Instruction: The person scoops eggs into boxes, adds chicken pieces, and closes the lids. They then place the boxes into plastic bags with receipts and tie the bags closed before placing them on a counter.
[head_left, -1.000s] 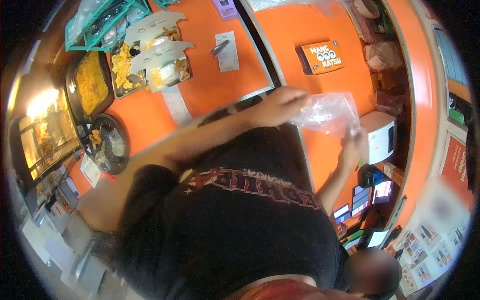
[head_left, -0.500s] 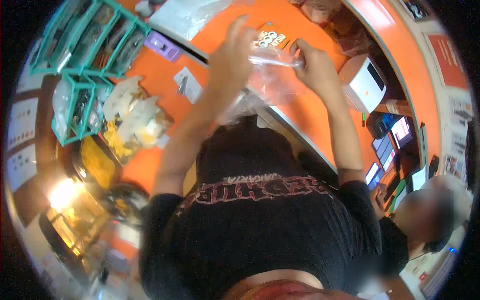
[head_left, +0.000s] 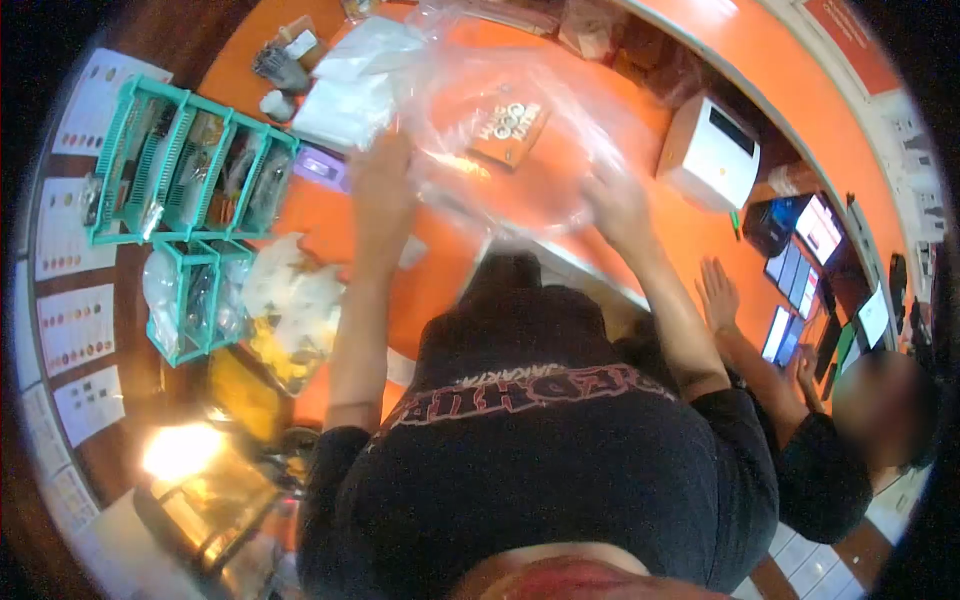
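A clear plastic bag (head_left: 560,100) is spread wide between my two hands over the orange counter. My left hand (head_left: 385,170) is closed on the bag's left side, its fingers smeared by motion. On the right side, my right hand (head_left: 618,200) grips the plastic edge. Through the film shows a small orange-brown box (head_left: 510,130) with white lettering and round shapes, lying on the counter. Left of the bag, a stack of white plastic bags (head_left: 350,90) lies near my left hand, with a purple object (head_left: 320,168) beside it.
Teal baskets (head_left: 185,170) with packets stand at left, near a pale crumpled bag (head_left: 295,300). A white printer-like device (head_left: 708,155) is at right, with screens (head_left: 800,260) beyond. A co-worker's hand (head_left: 718,295) rests near my right forearm. A bright lamp (head_left: 185,450) glows lower left.
The bag has gone from bunched between my hands to spread wide. My left hand has moved left and down. A co-worker's hand now shows flat by my right arm.
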